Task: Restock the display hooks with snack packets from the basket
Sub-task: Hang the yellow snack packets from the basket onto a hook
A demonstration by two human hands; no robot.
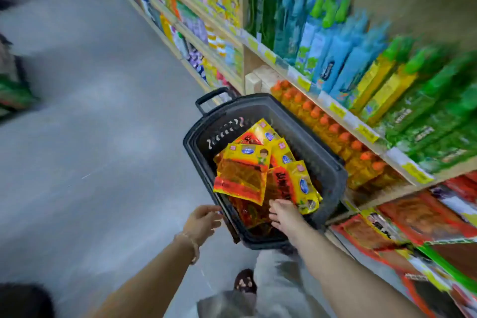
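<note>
Reaching into the basket (pixel 333 175), your right hand (pixel 284 217) lies on the snack packets (pixel 242 175) heaped inside, fingers spread, gripping nothing. Your left hand (pixel 204 222) meets the rim, grip unclear. Next, pinch one packet's top.

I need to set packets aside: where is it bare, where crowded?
Bare: the grey floor left of the basket, and the basket's far end beyond the snack packets. Crowded: the basket's near end, where the right hand reaches in, and the right-side shelves.
</note>
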